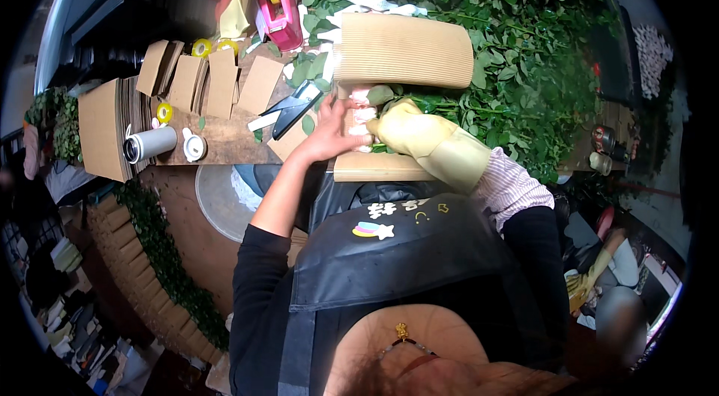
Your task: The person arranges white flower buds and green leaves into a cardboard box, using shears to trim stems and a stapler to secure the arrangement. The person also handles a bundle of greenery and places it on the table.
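Your left hand (pixel 329 126) is bare, its thumb and fingers spread apart against a short row of pale pink flower heads (pixel 361 114). Your right hand (pixel 404 130), in a yellow glove (pixel 453 156), reaches over the stems side of that row, its fingertips close by the blooms; the glove hides its fingers, so you cannot tell whether they are clamped on anything. The flower heads sit between your two hands, with green leaves around them.

Just beyond the blooms, a ribbed cardboard panel (pixel 408 51) curves up; on your near side lies a ribbed cardboard edge (pixel 378 167), just in front of your black apron (pixel 397 254). To the right of the grip, leafy stems (pixel 517 89) spread thickly over the work surface.

Just left of your left hand lies a long black tool (pixel 296 110). Further left stand a white cylindrical container (pixel 153 145) and a white lid (pixel 195 146), near stacked brown cards (pixel 187 83). Beyond the grip, toward the far left, is a pink tape dispenser (pixel 269 14).
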`<state>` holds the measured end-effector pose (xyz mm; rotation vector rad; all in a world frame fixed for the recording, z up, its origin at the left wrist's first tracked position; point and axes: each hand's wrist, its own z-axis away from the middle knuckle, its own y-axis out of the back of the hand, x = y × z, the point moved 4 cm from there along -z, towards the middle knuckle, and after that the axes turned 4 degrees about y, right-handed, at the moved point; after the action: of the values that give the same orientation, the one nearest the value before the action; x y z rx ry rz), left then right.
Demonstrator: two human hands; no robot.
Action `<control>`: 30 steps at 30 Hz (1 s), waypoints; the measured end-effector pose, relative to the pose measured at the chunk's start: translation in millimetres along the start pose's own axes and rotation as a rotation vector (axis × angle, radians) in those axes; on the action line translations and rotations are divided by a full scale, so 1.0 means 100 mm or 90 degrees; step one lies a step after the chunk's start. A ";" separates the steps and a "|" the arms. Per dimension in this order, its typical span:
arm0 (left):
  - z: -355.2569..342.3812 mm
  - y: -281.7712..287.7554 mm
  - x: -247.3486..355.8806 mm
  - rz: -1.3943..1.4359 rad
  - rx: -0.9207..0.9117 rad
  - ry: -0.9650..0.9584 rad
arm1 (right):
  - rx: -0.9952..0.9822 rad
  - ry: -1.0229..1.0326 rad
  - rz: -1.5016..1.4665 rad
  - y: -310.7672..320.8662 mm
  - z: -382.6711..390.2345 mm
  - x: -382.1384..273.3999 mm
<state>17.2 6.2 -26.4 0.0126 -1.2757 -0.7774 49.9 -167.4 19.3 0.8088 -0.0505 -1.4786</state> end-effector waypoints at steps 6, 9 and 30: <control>0.05 -0.03 0.05 -0.031 0.148 -0.019 | 0.190 -0.053 0.141 -0.02 0.36 -0.09; 0.05 -0.05 0.01 -0.015 0.158 -0.018 | 0.071 0.001 0.089 0.33 0.44 -0.12; -0.04 -0.16 -0.14 0.127 0.232 0.005 | 0.261 0.094 0.338 0.08 0.16 0.07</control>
<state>11.1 -0.6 -46.2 0.1797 -1.3737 -0.3665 49.5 -181.3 32.4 1.1301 -0.4354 -0.9108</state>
